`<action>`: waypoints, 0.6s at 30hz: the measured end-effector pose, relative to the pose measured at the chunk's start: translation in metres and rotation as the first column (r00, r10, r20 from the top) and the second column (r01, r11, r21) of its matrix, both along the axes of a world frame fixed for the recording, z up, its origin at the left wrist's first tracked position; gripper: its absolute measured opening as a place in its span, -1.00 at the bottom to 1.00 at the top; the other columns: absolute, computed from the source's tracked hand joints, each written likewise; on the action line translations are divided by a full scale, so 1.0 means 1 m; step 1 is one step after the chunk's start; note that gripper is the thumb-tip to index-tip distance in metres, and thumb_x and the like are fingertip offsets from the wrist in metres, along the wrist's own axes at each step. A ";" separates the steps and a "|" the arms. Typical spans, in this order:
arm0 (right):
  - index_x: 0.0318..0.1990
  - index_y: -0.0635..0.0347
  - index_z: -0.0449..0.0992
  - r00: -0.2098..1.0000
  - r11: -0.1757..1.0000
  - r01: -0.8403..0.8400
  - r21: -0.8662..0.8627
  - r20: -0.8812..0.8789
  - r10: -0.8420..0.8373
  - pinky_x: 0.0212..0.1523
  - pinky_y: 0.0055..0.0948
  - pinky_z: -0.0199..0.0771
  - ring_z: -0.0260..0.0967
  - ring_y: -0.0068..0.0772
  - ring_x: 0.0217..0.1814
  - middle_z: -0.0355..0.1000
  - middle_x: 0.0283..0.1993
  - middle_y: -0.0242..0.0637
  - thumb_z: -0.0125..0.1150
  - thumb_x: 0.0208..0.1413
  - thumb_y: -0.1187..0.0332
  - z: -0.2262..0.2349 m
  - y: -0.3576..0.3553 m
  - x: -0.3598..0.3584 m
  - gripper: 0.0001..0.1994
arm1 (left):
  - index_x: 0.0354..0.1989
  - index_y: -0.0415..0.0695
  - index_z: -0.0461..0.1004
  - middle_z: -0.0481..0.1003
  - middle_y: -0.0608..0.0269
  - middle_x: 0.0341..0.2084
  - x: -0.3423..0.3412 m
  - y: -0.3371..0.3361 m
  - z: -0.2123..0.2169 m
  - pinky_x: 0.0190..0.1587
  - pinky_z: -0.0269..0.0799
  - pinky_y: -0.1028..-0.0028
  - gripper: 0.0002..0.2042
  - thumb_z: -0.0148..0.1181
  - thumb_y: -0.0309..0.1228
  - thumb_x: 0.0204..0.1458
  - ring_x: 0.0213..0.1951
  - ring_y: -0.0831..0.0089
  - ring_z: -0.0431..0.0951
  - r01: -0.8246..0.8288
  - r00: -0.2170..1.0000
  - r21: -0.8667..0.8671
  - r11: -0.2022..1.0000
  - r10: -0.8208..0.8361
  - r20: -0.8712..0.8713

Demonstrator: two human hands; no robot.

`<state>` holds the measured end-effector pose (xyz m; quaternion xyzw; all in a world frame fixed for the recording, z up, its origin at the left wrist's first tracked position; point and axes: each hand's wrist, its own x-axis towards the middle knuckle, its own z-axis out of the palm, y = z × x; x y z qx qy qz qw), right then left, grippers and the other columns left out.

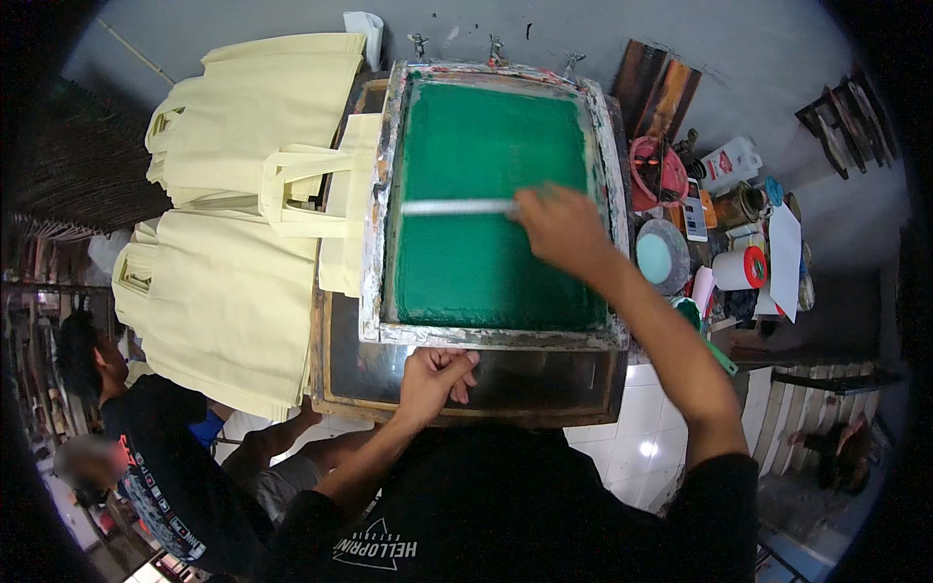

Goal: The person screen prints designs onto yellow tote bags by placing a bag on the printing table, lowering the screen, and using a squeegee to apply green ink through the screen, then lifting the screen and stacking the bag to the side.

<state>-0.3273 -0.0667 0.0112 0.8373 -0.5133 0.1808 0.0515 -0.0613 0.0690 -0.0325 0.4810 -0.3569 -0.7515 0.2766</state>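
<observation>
My right hand (pixel 559 223), smeared a little by motion, is closed on the right end of a squeegee (pixel 452 207). The squeegee shows as a pale, narrow bar lying crosswise over the green ink-covered mesh of a printing screen (pixel 494 282). Paint-stained edges run round the screen's frame (pixel 371 272). At the near edge of that frame is my left hand (pixel 437 381), its fingers curled and thumb drawn in; whatever it may hold is hidden. A cream fabric bag (pixel 345 248) lies partly under the screen's left side, handles out to the left.
Two stacks of cream bags (pixel 219 301) lie to the left. On the right stand a pink bowl (pixel 657 173), a grey tub (pixel 663 255), a phone (pixel 694 216), a white jug (pixel 731 160) and a tape roll (pixel 741 268). Another person (pixel 175 466) sits at lower left. Metal clamps (pixel 497 49) line the back.
</observation>
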 end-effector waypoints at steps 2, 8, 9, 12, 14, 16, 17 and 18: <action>-0.20 0.15 0.44 0.995 0.995 0.078 0.070 -0.063 -0.073 -0.30 0.02 0.49 0.51 0.07 -0.31 0.48 -0.41 -0.06 0.21 0.24 0.13 0.007 -0.053 -0.014 -0.74 | -0.29 -0.33 0.55 0.57 0.16 -0.59 0.002 -0.004 0.001 -0.62 0.35 0.56 -0.83 0.22 -0.43 0.21 -0.68 0.52 0.51 0.057 0.998 -0.003 0.998 -0.057 0.011; -0.11 0.26 0.58 0.985 0.926 -0.015 0.377 0.163 -0.050 -0.20 -0.08 0.42 0.49 -0.01 -0.32 0.53 -0.38 0.04 0.30 0.20 0.11 0.035 -0.173 -0.048 -0.64 | -0.04 -0.36 0.46 0.62 -0.24 -0.20 0.006 -0.012 0.020 -0.33 0.63 0.42 -0.73 0.08 -0.40 0.21 -0.33 0.19 0.71 -0.063 0.953 0.364 0.929 0.164 -0.256; -0.10 0.27 0.59 0.980 0.936 -0.013 0.353 0.192 -0.058 -0.20 -0.10 0.42 0.49 -0.04 -0.32 0.53 -0.38 0.05 0.31 0.20 0.10 0.038 -0.176 -0.047 -0.64 | -0.02 -0.37 0.47 0.59 -0.31 -0.08 0.005 -0.012 0.028 -0.23 0.66 0.38 -0.71 0.08 -0.40 0.21 -0.22 0.12 0.72 -0.083 0.940 0.386 0.919 0.200 -0.276; -0.09 0.25 0.61 0.985 0.934 0.076 0.348 0.118 -0.124 -0.19 -0.10 0.45 0.52 0.02 -0.28 0.55 -0.35 0.05 0.29 0.19 -0.01 0.044 -0.183 -0.053 -0.56 | -0.01 -0.40 0.46 0.56 -0.33 -0.03 0.026 -0.020 0.024 -0.20 0.65 0.40 -0.69 0.10 -0.39 0.21 -0.21 0.14 0.71 0.280 0.909 0.341 0.897 -0.134 -0.395; -0.12 0.24 0.62 0.978 0.923 0.188 0.337 0.020 -0.207 -0.19 -0.07 0.48 0.54 0.07 -0.27 0.57 -0.33 0.03 0.23 0.20 -0.14 0.040 -0.186 -0.051 -0.47 | -0.06 -0.31 0.52 0.62 -0.10 -0.16 0.025 -0.045 0.041 -0.23 0.61 0.45 -0.76 0.13 -0.38 0.24 -0.26 0.25 0.70 0.368 0.884 0.139 0.919 -0.300 -0.358; -0.15 0.21 0.62 0.951 0.942 0.309 0.131 -0.059 -0.304 -0.18 -0.03 0.51 0.56 0.10 -0.24 0.59 -0.32 0.02 0.15 0.16 -0.27 0.022 -0.179 -0.043 -0.38 | -0.10 -0.25 0.55 0.64 0.06 -0.26 0.007 -0.089 0.066 -0.26 0.58 0.47 -0.79 0.12 -0.36 0.27 -0.29 0.33 0.68 0.338 0.916 -0.168 0.926 -0.365 -0.165; -0.17 0.20 0.63 0.932 0.935 0.354 0.025 -0.088 -0.351 -0.17 -0.01 0.53 0.58 0.11 -0.22 0.60 -0.32 0.01 0.11 0.15 -0.34 0.015 -0.174 -0.038 -0.34 | -0.13 -0.23 0.56 0.62 0.12 -0.30 -0.004 -0.116 0.072 -0.26 0.55 0.48 -0.80 0.12 -0.36 0.27 -0.30 0.39 0.67 0.270 0.957 -0.418 0.868 -0.290 0.016; -0.18 0.18 0.62 0.928 0.929 0.369 0.027 -0.076 -0.366 -0.18 0.00 0.54 0.58 0.11 -0.22 0.60 -0.33 -0.01 0.09 0.13 -0.37 0.011 -0.169 -0.035 -0.31 | -0.15 -0.21 0.57 0.61 0.18 -0.34 -0.016 -0.147 0.077 -0.25 0.53 0.49 -0.81 0.11 -0.36 0.28 -0.30 0.44 0.66 0.232 0.973 -0.642 0.731 -0.163 0.167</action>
